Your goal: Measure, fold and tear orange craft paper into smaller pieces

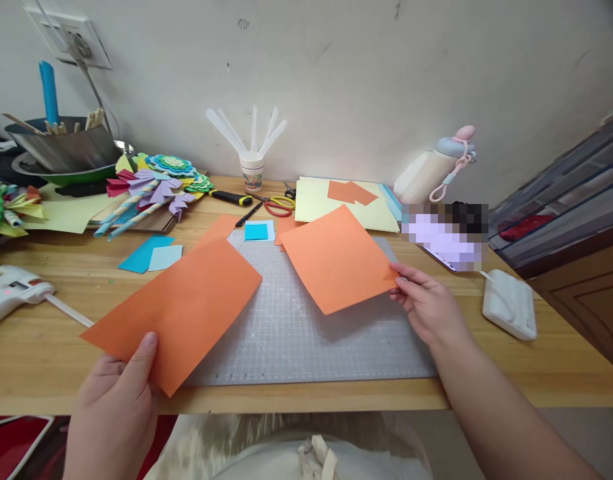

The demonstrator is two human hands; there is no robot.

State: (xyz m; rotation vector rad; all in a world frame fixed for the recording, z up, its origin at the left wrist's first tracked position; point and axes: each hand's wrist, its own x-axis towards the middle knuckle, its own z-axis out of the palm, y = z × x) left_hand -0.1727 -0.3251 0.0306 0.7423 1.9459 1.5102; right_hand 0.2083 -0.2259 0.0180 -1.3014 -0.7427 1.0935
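My left hand [119, 393] grips a rectangular sheet of orange paper [186, 310] by its near edge, thumb on top. Between the fingertips of my right hand [426, 300] is the right corner of a squarer orange sheet [339, 260]. Both sheets are raised and tilted over a grey cutting mat [286, 353], and they stay apart from each other. Small blue paper squares [256, 231] lie at the mat's far edge. More orange paper [221, 227] shows behind the left sheet, partly hidden by it.
A glue gun [16, 293] lies at the left, near paper flowers [161, 180] and a metal pot [69, 147]. Toward the wall are a cup of straws [251, 170], a cutter [230, 197], scissors [279, 207] and pale yellow sheets [311, 200]. A white box-shaped device [509, 303] sits at the right.
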